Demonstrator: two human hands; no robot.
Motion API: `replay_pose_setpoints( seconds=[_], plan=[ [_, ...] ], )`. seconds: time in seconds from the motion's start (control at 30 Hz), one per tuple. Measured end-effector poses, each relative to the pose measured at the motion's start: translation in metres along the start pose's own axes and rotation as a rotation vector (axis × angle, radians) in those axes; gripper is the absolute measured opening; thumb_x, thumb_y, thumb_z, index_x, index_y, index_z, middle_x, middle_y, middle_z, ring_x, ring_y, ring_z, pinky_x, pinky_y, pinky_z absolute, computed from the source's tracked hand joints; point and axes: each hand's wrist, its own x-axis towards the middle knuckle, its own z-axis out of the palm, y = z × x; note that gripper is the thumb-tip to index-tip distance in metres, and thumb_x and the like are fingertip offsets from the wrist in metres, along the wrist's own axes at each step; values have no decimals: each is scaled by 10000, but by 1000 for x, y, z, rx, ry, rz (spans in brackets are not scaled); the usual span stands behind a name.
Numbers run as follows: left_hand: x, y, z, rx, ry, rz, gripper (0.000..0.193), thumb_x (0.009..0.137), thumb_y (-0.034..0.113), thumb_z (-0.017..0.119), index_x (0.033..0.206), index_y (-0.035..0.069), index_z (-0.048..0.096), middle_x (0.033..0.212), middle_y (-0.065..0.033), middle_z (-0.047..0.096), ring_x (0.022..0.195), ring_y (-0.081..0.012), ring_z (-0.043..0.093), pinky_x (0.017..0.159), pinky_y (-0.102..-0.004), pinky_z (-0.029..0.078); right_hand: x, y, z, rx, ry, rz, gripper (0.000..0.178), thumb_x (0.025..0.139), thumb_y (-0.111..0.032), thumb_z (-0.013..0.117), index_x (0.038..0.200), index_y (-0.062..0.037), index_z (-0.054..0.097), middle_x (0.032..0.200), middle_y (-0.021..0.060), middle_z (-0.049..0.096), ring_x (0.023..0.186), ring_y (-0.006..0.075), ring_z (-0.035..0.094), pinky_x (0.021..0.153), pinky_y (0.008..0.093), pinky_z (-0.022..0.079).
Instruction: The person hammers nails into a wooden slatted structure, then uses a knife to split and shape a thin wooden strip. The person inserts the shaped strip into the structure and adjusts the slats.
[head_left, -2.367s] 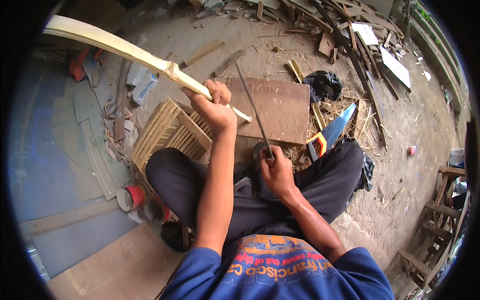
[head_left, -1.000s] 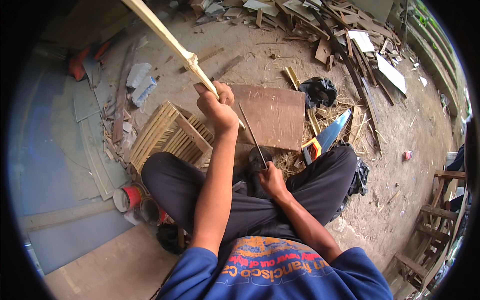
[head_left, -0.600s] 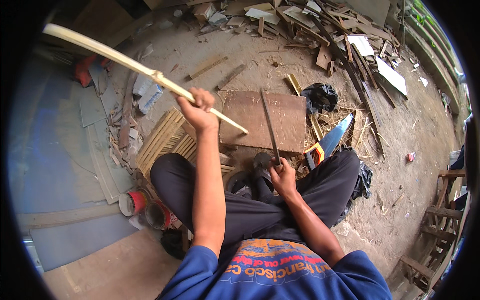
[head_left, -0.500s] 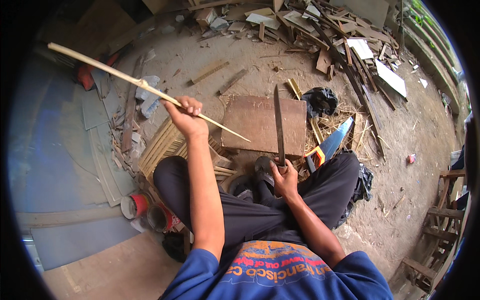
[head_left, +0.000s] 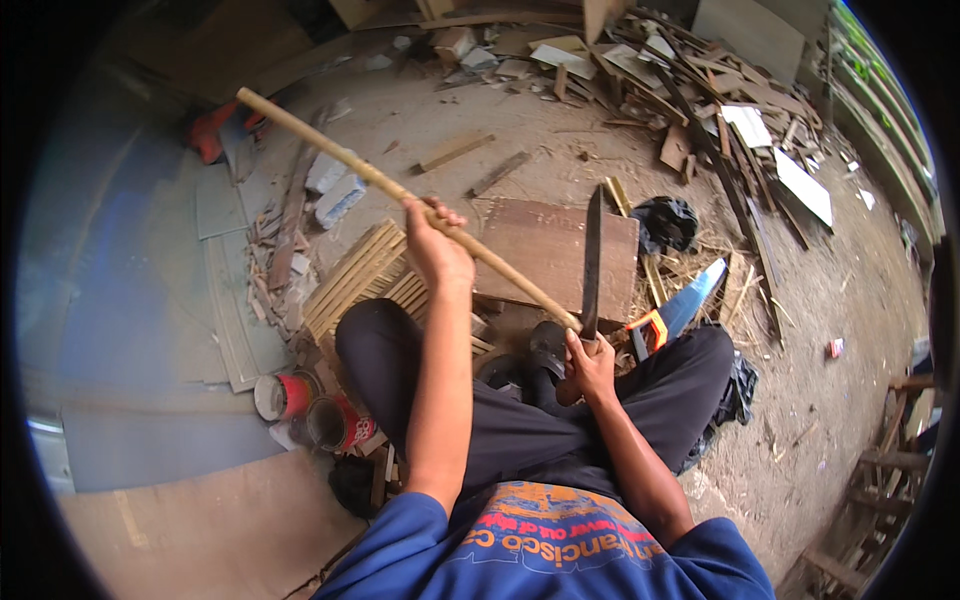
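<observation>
The left hand [head_left: 438, 246], fingers wrapped round a bamboo strip [head_left: 510, 274], has brought its four-o'clock end beside the machete [head_left: 593, 250] clasped in the fingers of the right hand [head_left: 588, 368], closing the gap.

1 long, slim tan stick [head_left: 370, 173] ran aslant, its near end just beside the base of 1 dark, forward-pointing knife [head_left: 593, 255].

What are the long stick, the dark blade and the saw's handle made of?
The long stick looks like bamboo or wood: tan, with a dull surface. The dark blade seems to be metal: thin, flat and dull grey. The saw's handle is probably plastic, judging by its bright orange and black colouring.
</observation>
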Motion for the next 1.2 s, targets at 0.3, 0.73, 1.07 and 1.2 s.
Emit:
replay_pose_setpoints(
  seconds=[0.3,0.73,1.07,1.2],
  plan=[
    [-18,5,8,-89,-182,-39,596,1020,559,252,740,107,520,495,47,254,409,-97,195,478,-265,239,6,17,-2,146,-60,-93,262,1000,-265,570,1025,-4,572,655,49,576,441,84,481,400,224,384],
    [-9,-25,24,-286,-459,-257,731,979,658,262,938,16,610,798,-128,621,860,-282,604,856,-415,479,13,-129,-4,438,227,-362,232,956,-255,614,959,-54,498,741,70,567,451,136,488,392,279,427],
    [-17,5,54,408,-709,-446,804,967,675,253,994,9,703,945,-155,730,919,-269,705,871,-419,544,30,-327,-5,279,37,-893,183,935,-171,656,961,-19,557,733,42,554,504,105,502,440,256,411],
    [-23,93,123,1086,-1171,-436,608,958,550,519,807,-8,707,745,-146,712,633,-202,705,619,-342,577,33,-407,23,-46,-133,-992,183,930,-162,655,958,-1,573,715,49,580,507,89,508,449,250,421]
  ],
)
